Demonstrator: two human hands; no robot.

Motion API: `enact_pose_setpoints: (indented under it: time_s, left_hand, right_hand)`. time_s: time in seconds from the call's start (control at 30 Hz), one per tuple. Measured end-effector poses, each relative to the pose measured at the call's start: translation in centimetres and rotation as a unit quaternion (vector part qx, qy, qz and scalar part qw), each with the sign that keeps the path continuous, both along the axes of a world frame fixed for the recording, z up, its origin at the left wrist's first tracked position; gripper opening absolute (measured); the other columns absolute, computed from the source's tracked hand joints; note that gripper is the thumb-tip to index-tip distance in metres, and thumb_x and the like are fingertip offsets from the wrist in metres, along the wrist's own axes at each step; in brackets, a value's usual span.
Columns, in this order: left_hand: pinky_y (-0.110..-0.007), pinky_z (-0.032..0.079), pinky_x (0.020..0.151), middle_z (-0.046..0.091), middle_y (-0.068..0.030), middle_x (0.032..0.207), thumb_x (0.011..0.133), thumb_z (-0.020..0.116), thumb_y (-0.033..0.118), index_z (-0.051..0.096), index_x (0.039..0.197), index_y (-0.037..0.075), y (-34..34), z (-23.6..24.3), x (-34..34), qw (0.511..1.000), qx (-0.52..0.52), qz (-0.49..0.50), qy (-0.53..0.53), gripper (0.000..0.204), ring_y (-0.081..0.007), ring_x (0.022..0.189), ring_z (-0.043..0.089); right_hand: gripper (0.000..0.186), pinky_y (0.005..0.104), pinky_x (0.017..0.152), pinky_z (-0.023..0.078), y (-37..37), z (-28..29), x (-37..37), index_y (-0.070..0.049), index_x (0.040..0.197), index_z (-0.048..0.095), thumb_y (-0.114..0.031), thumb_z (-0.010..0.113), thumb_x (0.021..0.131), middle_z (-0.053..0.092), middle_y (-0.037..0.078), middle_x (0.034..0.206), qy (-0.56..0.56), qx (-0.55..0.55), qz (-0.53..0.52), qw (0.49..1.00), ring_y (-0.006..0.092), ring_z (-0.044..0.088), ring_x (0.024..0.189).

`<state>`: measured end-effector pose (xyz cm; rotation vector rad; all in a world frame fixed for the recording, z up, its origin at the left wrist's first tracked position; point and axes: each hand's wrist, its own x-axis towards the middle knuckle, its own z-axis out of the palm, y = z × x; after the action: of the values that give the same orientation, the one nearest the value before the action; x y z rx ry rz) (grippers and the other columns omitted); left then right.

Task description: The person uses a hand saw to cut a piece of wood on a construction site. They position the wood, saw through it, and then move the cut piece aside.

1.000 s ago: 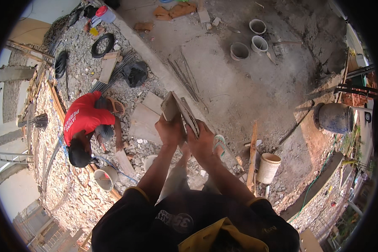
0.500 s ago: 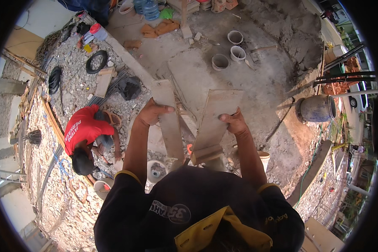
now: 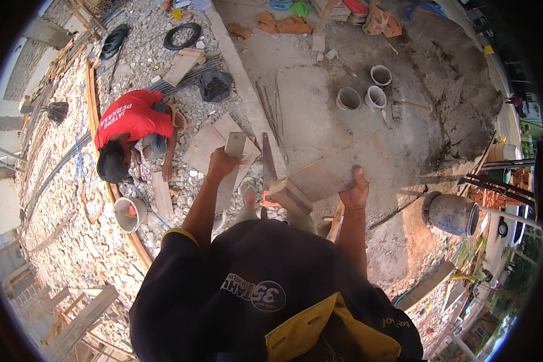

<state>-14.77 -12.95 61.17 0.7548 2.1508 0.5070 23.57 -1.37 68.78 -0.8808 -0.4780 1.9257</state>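
My left hand [image 3: 224,164] is closed around a narrow wooden board [image 3: 226,190], held upright with its top end above my fist. In my right hand [image 3: 356,192] is a wider wooden board [image 3: 338,169], gripped at its right edge with the thumb on its face. It slants up to the right, and a short wooden block [image 3: 292,196] sits across its lower left end. Between the two boards a handsaw [image 3: 268,160] with an orange-red handle stands or lies near my feet; the wide board partly hides that area.
At left, a person in a red shirt [image 3: 133,117] bends over the rubble beside a bucket [image 3: 130,215]. Ahead are several buckets [image 3: 381,75] on concrete, and loose boards [image 3: 208,145] lie on stones. A blue-grey drum [image 3: 455,214] is at right.
The wide board has swung from nearly upright to a rightward slant. The narrow board has turned more edge-on and moved apart from it. My view has shifted left, and the handsaw shows more.
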Motion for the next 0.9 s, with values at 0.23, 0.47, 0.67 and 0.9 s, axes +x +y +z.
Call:
enact_pose_setpoints:
  time_s: [0.23,0.47,0.67,0.9]
  left_hand:
    - [-0.045,0.055,0.083,0.07,-0.025,0.1,0.064,0.08,0.03,0.068,0.106,-0.001,-17.7,1.2,5.6,0.976,-0.155,0.099,0.112,0.053,-0.0379,0.096,0.069]
    - [-0.042,0.056,0.075,0.07,-0.0241,0.098,0.062,0.08,0.032,0.069,0.1,-0.001,-35.5,3.2,18.9,0.915,-0.28,0.288,-0.033,0.051,-0.035,0.092,0.07]
    - [-0.041,0.056,0.073,0.071,-0.0221,0.096,0.061,0.082,0.029,0.07,0.095,-0.003,-41.3,6.3,27.6,0.872,-0.279,0.402,-0.015,0.049,-0.0308,0.092,0.071]
    - [-0.04,0.056,0.077,0.071,-0.0222,0.094,0.059,0.083,0.023,0.074,0.091,0.0,-44.8,5.8,33.7,0.84,-0.255,0.476,-0.049,0.041,-0.0332,0.09,0.071]
  right_hand:
    - [0.059,0.0499,0.11,0.036,3.0,0.8,5.8,-0.009,0.14,0.047,-0.037,0.065,0.092,0.053,0.009,0.138,-0.043,-0.014,0.065,0.997,0.0309,0.048,0.128]
    - [0.053,0.0515,0.109,0.036,7.3,2.8,7.5,-0.003,0.139,0.046,-0.024,0.055,0.091,0.053,0.014,0.136,-0.067,-0.069,0.158,0.983,0.0333,0.047,0.129]
    - [0.05,0.0513,0.11,0.035,8.7,3.5,3.7,-0.002,0.134,0.049,-0.019,0.053,0.087,0.054,0.013,0.133,-0.047,-0.098,0.148,0.983,0.0338,0.045,0.129]
    - [0.049,0.0505,0.11,0.036,5.2,3.1,-0.9,0.0,0.133,0.05,-0.02,0.054,0.087,0.054,0.014,0.134,-0.058,-0.125,0.244,0.96,0.0342,0.049,0.126]
